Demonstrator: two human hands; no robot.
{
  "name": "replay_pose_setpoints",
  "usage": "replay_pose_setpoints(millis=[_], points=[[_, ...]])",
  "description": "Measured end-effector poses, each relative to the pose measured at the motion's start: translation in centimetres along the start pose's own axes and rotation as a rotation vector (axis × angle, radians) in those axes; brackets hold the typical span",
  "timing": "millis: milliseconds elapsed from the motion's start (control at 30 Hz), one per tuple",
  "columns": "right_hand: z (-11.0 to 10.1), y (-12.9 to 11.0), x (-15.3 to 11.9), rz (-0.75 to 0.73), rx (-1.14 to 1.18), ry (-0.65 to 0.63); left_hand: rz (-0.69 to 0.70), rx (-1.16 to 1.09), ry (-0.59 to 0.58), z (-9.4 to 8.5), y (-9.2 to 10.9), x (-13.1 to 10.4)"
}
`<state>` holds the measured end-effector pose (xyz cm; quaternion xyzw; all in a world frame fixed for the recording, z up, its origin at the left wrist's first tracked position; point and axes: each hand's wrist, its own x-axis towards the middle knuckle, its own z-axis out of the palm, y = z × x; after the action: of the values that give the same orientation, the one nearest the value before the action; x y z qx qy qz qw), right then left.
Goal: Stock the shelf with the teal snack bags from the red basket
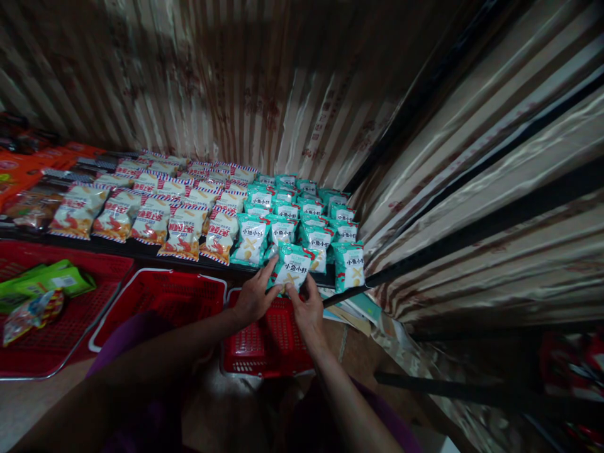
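Observation:
Both my hands grip one teal-and-white snack bag at the front edge of the shelf. My left hand pinches its left lower side, and my right hand has its thumb on the lower front with fingers at the right side. The bag is upright, label facing me. Behind it stand rows of matching teal bags, with one more teal bag at the right front corner. Left of these are rows of white-and-orange snack bags with striped edges.
Below the shelf edge sit red plastic baskets: one under my hands, a middle one, and a left one holding green packets. Brown and orange packs lie far left. A striped curtain hangs behind and to the right.

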<state>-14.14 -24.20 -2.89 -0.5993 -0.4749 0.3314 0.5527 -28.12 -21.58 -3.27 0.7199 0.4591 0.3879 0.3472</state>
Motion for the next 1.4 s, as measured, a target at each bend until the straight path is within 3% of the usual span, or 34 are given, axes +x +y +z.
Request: replay_pose_setpoints(millis=[800, 1400], points=[[1.3, 0.6, 2.2, -0.043, -0.101, 0.070, 0.163, 0.468, 0.131, -0.2, 0.1, 0.7], [1.6, 1.3, 2.8, -0.106, -0.305, 0.133, 0.278, 0.494, 0.128, 0.5, 0.0, 0.8]])
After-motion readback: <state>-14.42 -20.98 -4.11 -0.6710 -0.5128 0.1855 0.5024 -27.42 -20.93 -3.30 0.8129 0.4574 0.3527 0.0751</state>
